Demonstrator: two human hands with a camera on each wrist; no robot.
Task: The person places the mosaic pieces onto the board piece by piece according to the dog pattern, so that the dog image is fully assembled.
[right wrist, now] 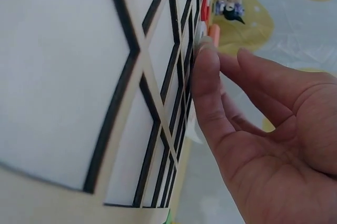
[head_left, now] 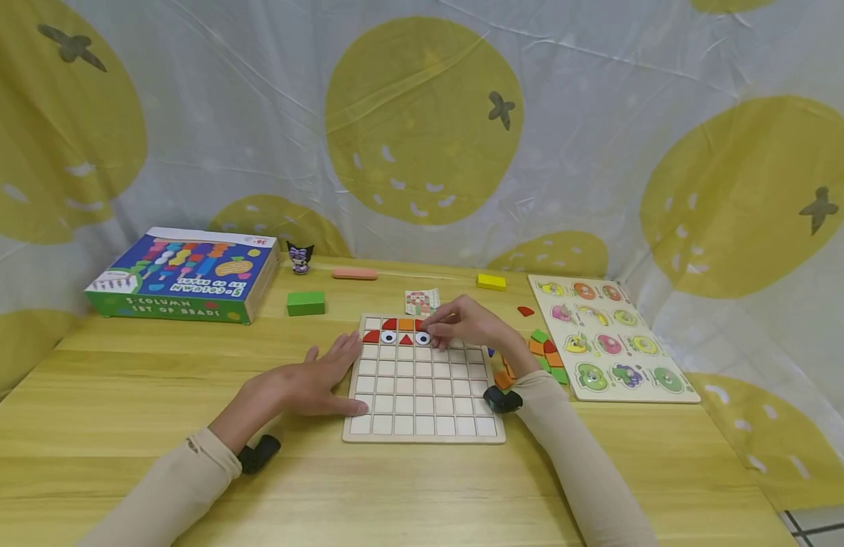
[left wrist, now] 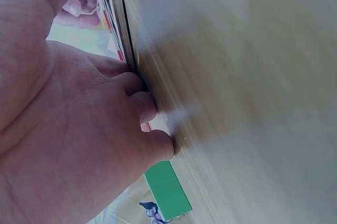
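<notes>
A pale wooden grid board (head_left: 425, 439) lies on the table. Along its upper rows sit red and orange tiles, with two round eye tiles, a left one (head_left: 389, 337) and a right one (head_left: 422, 338). Spread flat, my left hand (head_left: 305, 384) rests at the board's left edge, thumb over the lower left corner. My right hand (head_left: 469, 323) bends over the upper rows, its fingertips at the right eye tile and a red tile (head_left: 419, 325) above it. In the right wrist view its fingertips (right wrist: 206, 50) meet the board; whether they pinch a tile is hidden.
Loose colored tiles (head_left: 557, 360) lie right of the board, near a fruit puzzle board (head_left: 627, 393). Behind are a small picture card (head_left: 422, 302), a yellow block (head_left: 491, 282), a green block (head_left: 306, 304), a figurine (head_left: 300, 258) and a bead-set box (head_left: 182, 275).
</notes>
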